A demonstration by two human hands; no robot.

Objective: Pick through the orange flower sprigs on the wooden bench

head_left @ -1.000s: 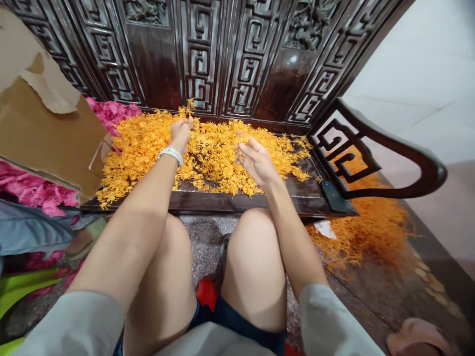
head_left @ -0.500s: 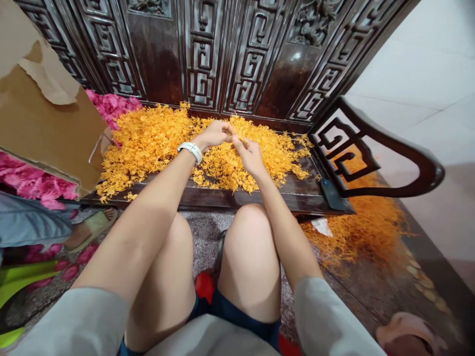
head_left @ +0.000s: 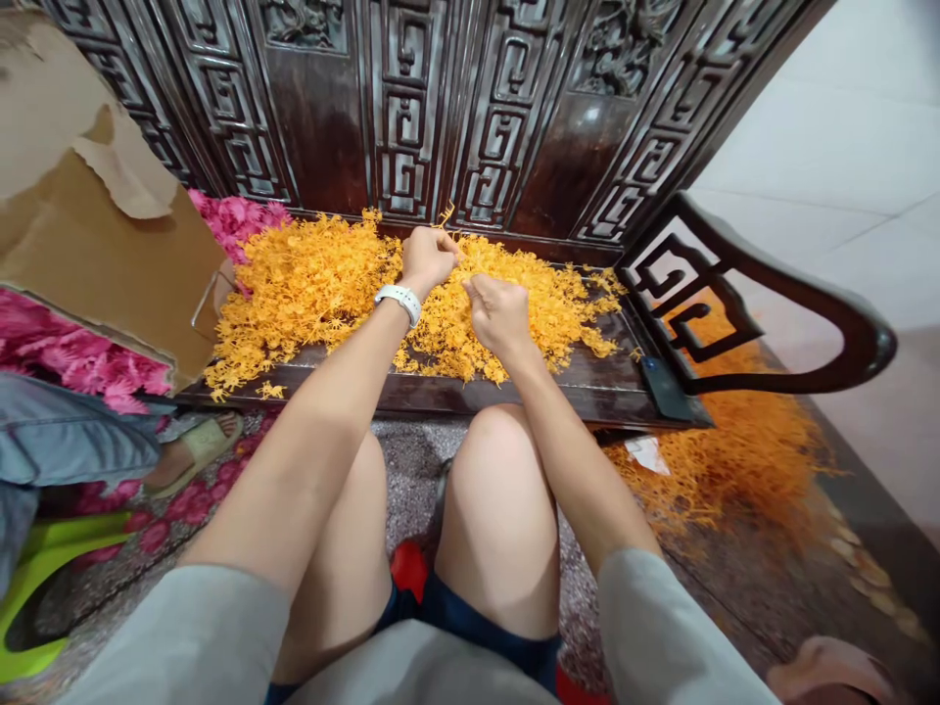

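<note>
Over a bench, my left hand [head_left: 427,258], with a white band [head_left: 399,302] on its wrist, is closed in a pinch. A thin yellow sprig [head_left: 446,213] sticks up from its fingers against the dark backrest. My right hand [head_left: 499,311] is curled shut a little nearer and to the right, apart from the left. Whatever its fingers grip is hidden. Under and around both hands lies a heap of yellow artificial flower pieces [head_left: 308,279], spread across the dark wooden bench seat [head_left: 587,397].
A torn cardboard box [head_left: 110,264] stands at left beside pink flower pieces [head_left: 242,223]. Another person's leg in jeans [head_left: 73,431] is near a green stool [head_left: 44,568]. A phone-like dark slab [head_left: 667,388] lies by the carved armrest [head_left: 829,304]. Orange strands [head_left: 741,470] pile on the floor at right.
My hands, close together at the fingertips before, have drawn slightly apart. The right hand has turned and curled into a fist. The sprig now shows above my left hand.
</note>
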